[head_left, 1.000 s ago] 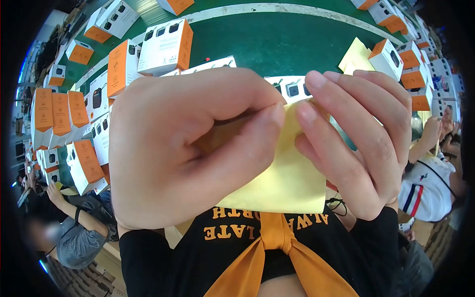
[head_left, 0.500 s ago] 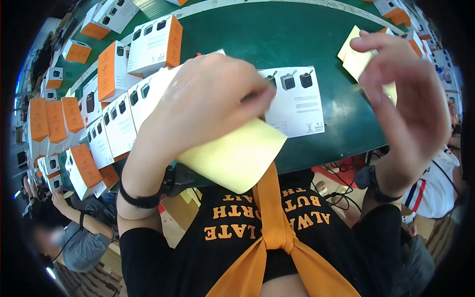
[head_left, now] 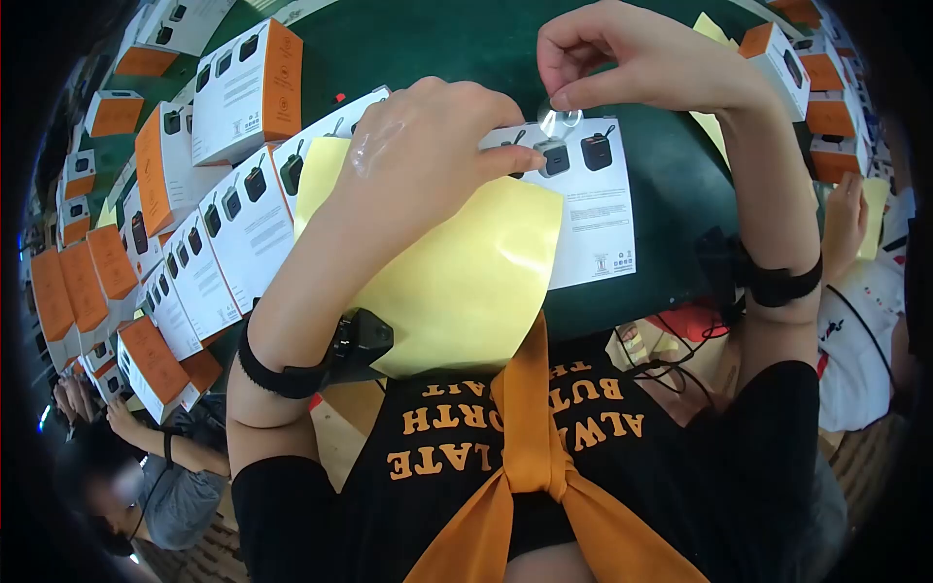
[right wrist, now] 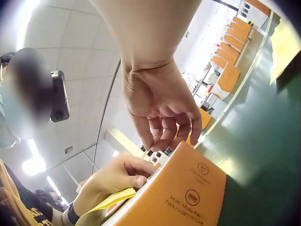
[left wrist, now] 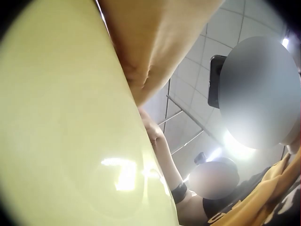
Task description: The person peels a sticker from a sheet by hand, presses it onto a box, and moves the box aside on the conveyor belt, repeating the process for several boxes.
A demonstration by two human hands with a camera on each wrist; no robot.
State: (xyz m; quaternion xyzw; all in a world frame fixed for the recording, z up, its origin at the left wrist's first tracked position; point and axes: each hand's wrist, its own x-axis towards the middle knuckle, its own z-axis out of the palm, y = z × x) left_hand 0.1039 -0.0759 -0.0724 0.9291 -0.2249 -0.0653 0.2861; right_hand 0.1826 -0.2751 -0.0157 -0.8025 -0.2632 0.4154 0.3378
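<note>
My left hand (head_left: 432,141) holds a glossy yellow sheet (head_left: 476,272) that hangs beneath the palm, and its thumb rests on a white-and-orange speaker box (head_left: 598,219). A shiny clear patch lies on the back of that hand. At the box's far edge, my right hand (head_left: 632,58) pinches a small clear round sticker (head_left: 561,121) between thumb and finger. In the right wrist view the box's orange side (right wrist: 183,188) faces the camera, with the right fingertips close over its top edge. The sheet (left wrist: 61,113) fills much of the left wrist view.
A row of similar boxes (head_left: 228,238) lies to the left, with upright boxes (head_left: 248,92) behind. More yellow sheets (head_left: 714,131) and boxes (head_left: 777,68) are at the right on the green table (head_left: 418,49). People sit on both sides.
My right hand has moved from the right side in over the box with the clear sticker. The left hand has lowered to the box, the yellow sheet still in it.
</note>
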